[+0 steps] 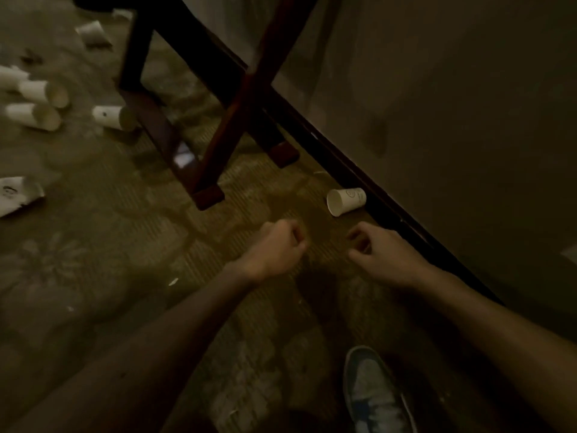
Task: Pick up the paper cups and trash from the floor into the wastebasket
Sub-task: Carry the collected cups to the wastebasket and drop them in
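1. The left hand [274,245] reaches forward over the carpet [93,251] with its fingers curled tightly into the palm, and it grips nothing that shows.
2. The right hand [382,253] is stretched out beside it, well apart from it. Its fingers are loosely curled, a gap shows between them and the thumb, and nothing is held in it.
3. The nearest paper cup [346,200] lies on its side on the carpet just ahead of the right hand, not touched by it. Its open mouth faces left and its base lies against the dark baseboard [374,195] of the wall [452,104].
4. A dark wooden chair frame [206,170] stands ahead of the hands, and its nearest foot rests on the carpet to the left of that cup.
5. Another tipped cup [112,117] lies just left of the frame's rail.
6. Further left, a cluster of cups [37,101] lies on its side, close together.
7. A far cup [93,32] lies near the top left, blurred.
8. A flattened cup [18,195] with dark print sits at the left edge.
9. Two small pale scraps [173,281] lie on the carpet left of the left forearm.
10. A blue and white shoe [374,398] stands on the carpet at the bottom, between the two forearms.
11. The light is dim, so finer details of the trash cannot be told.
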Motion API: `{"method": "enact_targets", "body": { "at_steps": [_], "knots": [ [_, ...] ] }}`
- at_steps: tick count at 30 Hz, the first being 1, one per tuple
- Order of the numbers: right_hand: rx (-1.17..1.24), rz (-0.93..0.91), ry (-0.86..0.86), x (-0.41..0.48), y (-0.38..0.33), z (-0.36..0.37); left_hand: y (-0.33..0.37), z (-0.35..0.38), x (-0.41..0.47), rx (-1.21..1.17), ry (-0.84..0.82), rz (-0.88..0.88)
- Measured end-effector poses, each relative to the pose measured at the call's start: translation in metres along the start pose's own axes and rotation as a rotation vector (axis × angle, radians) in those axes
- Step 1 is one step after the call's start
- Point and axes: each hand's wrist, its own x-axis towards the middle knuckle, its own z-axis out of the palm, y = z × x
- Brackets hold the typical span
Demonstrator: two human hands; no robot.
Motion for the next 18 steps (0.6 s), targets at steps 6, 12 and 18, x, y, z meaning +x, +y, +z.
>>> {"method": "enact_targets", "body": {
  "at_steps": [6,12,18],
  "knots": [
    [0.056,0.047,0.029,0.088,0.059,0.001,-0.004,0.066,0.095,-0.079,0.020,-0.150],
    [-0.017,-0.095,0.107,0.156,0.086,0.011,-0.008,0.103,0.154,-0.307,0.047,-0.205],
    [-0.048,-0.128,0.145,0.195,0.099,0.008,-0.005,0.124,0.196,-0.328,0.024,-0.310]
  ]
}}
